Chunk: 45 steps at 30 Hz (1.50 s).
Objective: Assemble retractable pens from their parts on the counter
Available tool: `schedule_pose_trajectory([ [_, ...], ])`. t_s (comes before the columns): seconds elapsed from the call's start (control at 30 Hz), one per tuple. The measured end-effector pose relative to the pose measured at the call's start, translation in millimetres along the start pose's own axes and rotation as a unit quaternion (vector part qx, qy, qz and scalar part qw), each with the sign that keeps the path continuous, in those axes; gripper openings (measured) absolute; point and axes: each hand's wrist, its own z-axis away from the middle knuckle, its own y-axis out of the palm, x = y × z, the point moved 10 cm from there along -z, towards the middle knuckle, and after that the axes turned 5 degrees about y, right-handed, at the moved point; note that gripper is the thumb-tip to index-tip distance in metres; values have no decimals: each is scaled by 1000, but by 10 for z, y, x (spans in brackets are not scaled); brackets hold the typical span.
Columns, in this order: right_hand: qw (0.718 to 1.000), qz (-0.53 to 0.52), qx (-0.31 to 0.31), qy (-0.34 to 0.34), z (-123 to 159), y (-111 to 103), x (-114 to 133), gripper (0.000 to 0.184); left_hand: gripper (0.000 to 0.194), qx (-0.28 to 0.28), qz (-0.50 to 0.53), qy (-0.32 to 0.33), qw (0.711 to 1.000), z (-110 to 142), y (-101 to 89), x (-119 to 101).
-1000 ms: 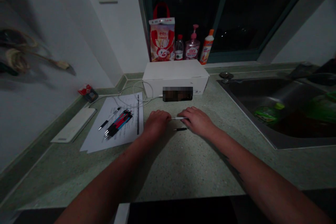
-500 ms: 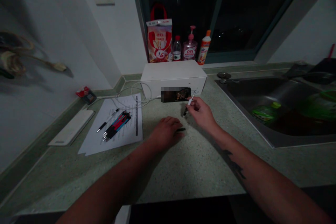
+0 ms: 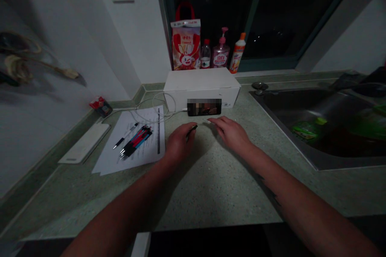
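Note:
My left hand [image 3: 180, 139] is closed around a short black pen part [image 3: 192, 129], whose end sticks out past the thumb and fingers just above the counter. Facing it, my right hand [image 3: 232, 133] pinches a thin, pale pen piece [image 3: 206, 121] that points left; most of it is hidden by the fingers. The two pieces are apart. Beyond the hands a phone [image 3: 204, 108] leans on its long side against a white box [image 3: 202, 82]. On the left, several pens [image 3: 136, 142] lie bunched on printed sheets [image 3: 150, 154], with one white-and-black pen [image 3: 126, 135] beside them.
A white cable [image 3: 173, 115] runs from the phone to the left. A flat white slab [image 3: 86, 144] and a small red packet [image 3: 101, 106] sit by the left wall. Behind the box stand a red bag [image 3: 186, 46] and several bottles. The sink [image 3: 301, 150] is at right.
My left hand has picked the black part off the counter and raised it. My right hand has lowered its pale piece and turned it from upright to nearly level, pointing left.

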Motion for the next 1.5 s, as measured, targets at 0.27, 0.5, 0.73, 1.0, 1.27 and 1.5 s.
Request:
schedule_pose_trajectory([
  [0.27, 1000, 3, 11, -10, 6, 7, 84, 45, 27, -7, -4, -2, 1000, -18, -54, 4],
  [0.5, 999, -13, 27, -36, 8, 41, 121, 31, 26, 14, -21, 23, 999, -29, -3, -37],
  [0.73, 998, 17, 39, -46, 15, 73, 154, 29, 27, 42, -40, 36, 998, -26, 42, -66],
  [1.0, 998, 25, 38, -36, 15, 74, 129, 31, 27, 47, -46, 21, 998, -21, 42, -38],
  [1.27, 998, 33, 40, -32, 12, 41, 119, 31, 26, 33, -34, 31, 998, -13, 21, -52],
  [1.5, 998, 37, 44, -29, 13, 42, 130, 30, 25, 41, -31, 30, 998, -11, 34, -49],
])
